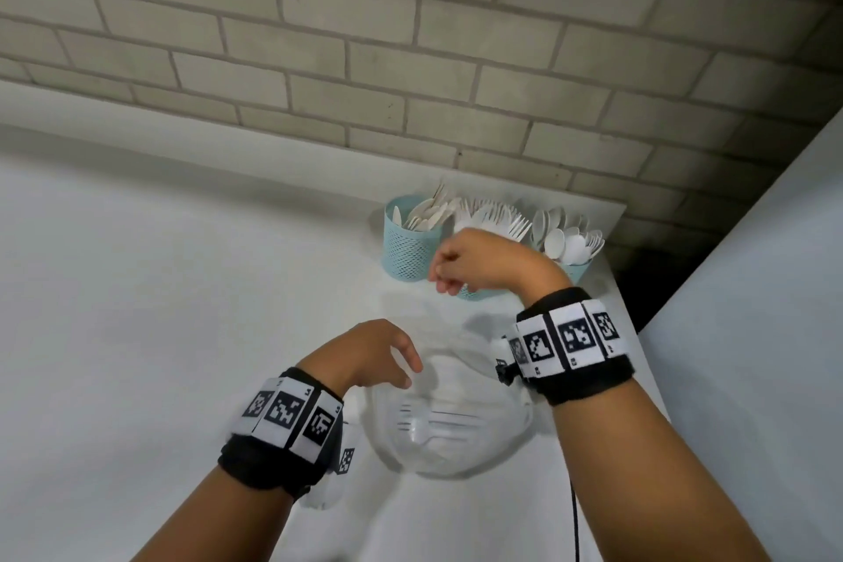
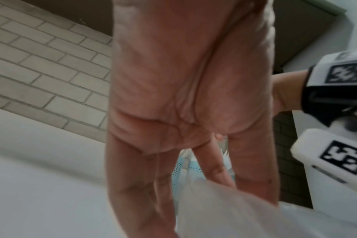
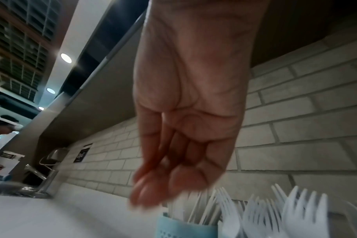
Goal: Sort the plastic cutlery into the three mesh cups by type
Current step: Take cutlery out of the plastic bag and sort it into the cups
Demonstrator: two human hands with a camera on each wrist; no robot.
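Three teal mesh cups stand at the table's back right corner. The left cup [image 1: 407,252] holds knives, the middle one [image 3: 185,228] holds forks [image 1: 499,218], and the right one [image 1: 575,270] holds spoons [image 1: 563,240]. My right hand [image 1: 444,276] hangs in front of the middle cup and just above the cups' tops. Its fingers [image 3: 151,188] are bunched and loosely curled, with nothing in them. A clear plastic bowl [image 1: 451,424] sits nearer to me, and I see no cutlery in it. My left hand [image 1: 408,370] touches the bowl's left rim [image 2: 234,209] with relaxed fingers.
A grey brick wall [image 1: 410,59] runs behind the cups. The table's right edge [image 1: 625,301] borders a dark gap and a white panel [image 1: 752,333]. A black cable [image 1: 574,516] hangs near my right forearm. Bare white tabletop [image 1: 159,287] lies to the left. A tap [image 3: 43,180] stands far down the counter.
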